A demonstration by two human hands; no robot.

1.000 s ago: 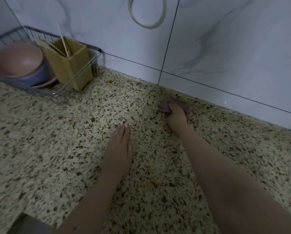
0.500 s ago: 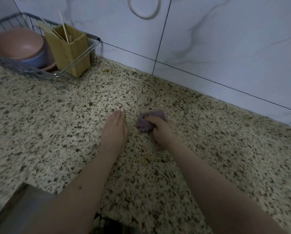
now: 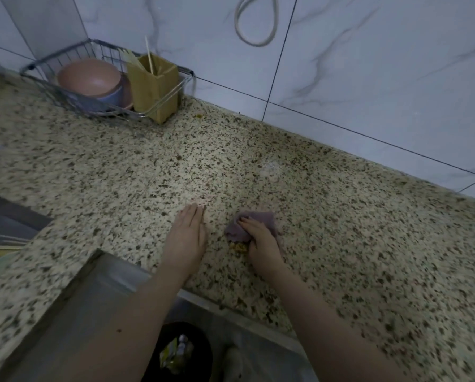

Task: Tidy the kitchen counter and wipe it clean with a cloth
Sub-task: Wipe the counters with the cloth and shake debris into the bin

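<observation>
A speckled granite counter (image 3: 341,216) fills the view. My right hand (image 3: 259,239) presses a bunched purple cloth (image 3: 247,223) onto it, close to the front edge. A small heap of yellowish crumbs (image 3: 239,247) lies against the cloth's near side, between my two hands. My left hand (image 3: 185,237) rests flat on the counter just left of the cloth, fingers together and holding nothing. More crumbs (image 3: 200,116) sit near the wall.
A wire rack (image 3: 38,78) at the back left holds pink and purple bowls (image 3: 89,78) and a tan utensil holder (image 3: 153,86) with chopsticks. A steel edge (image 3: 115,274) borders the counter's front, with a black bin (image 3: 181,351) below. The tiled wall (image 3: 368,78) carries a hanging cord loop (image 3: 255,23).
My right hand has dragged the cloth from near the wall toward the front edge, gathering crumbs ahead of it. My left hand stayed flat. The view has shifted back, showing the steel edge and bin.
</observation>
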